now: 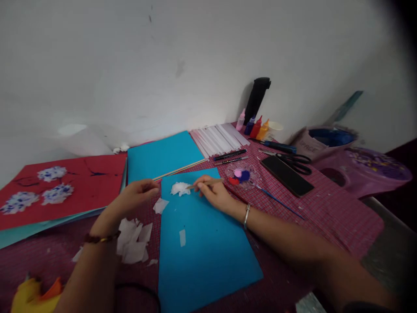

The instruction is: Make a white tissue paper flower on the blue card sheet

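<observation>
A blue paper sheet (202,248) lies on the red checked cloth in front of me. Near its top edge sits a small crumpled white paper flower (180,188). My right hand (213,192) is closed in a pinch on a thin brush whose tip (192,186) touches the flower. My left hand (135,196) rests at the sheet's left edge with its fingers curled together, close to the flower; I cannot make out anything in it. Torn white paper scraps (133,243) lie beside my left wrist.
A red sheet with white-and-blue flowers (52,191) lies at left, a stack of blue sheets (163,156) behind. A paint palette (243,176), pens, scissors (295,161), a black case, paint bottles (254,126), white strips and purple tubs stand at right. A yellow object sits near left.
</observation>
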Available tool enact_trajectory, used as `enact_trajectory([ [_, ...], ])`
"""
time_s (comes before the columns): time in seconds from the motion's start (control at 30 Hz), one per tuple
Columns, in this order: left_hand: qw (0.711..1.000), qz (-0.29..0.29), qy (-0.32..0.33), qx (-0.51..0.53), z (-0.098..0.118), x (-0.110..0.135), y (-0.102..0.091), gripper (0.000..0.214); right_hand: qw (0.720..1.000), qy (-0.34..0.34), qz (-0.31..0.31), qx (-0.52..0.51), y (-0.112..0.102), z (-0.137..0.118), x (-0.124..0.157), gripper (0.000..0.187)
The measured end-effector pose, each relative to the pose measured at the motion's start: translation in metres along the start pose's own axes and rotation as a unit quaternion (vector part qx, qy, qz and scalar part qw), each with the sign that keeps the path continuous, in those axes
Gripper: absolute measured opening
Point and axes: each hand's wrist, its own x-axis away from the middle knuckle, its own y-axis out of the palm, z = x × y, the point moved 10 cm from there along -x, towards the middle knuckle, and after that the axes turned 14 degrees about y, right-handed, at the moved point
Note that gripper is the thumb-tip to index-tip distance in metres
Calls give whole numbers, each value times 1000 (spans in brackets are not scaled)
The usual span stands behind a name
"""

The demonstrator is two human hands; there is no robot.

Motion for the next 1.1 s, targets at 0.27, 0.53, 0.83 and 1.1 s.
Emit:
enact_trajectory([
  [0.27, 985, -137, -15, -108, -26, 9, 21, 29, 980, 126, -28, -150, 5, 33, -13, 21],
  [0.53, 992, -115, 13, 58, 14, 9, 25, 16, 977, 121, -62, -165, 13, 23, -8, 18],
  [0.83, 976, -166, 42, 137, 42, 5, 61, 20, 973, 134, -123, -141, 30, 13, 2, 22],
  [1.1, 977, -168, 80, 109, 61, 5, 65, 10, 966, 124, -217, -59, 54, -1, 17, 17],
])
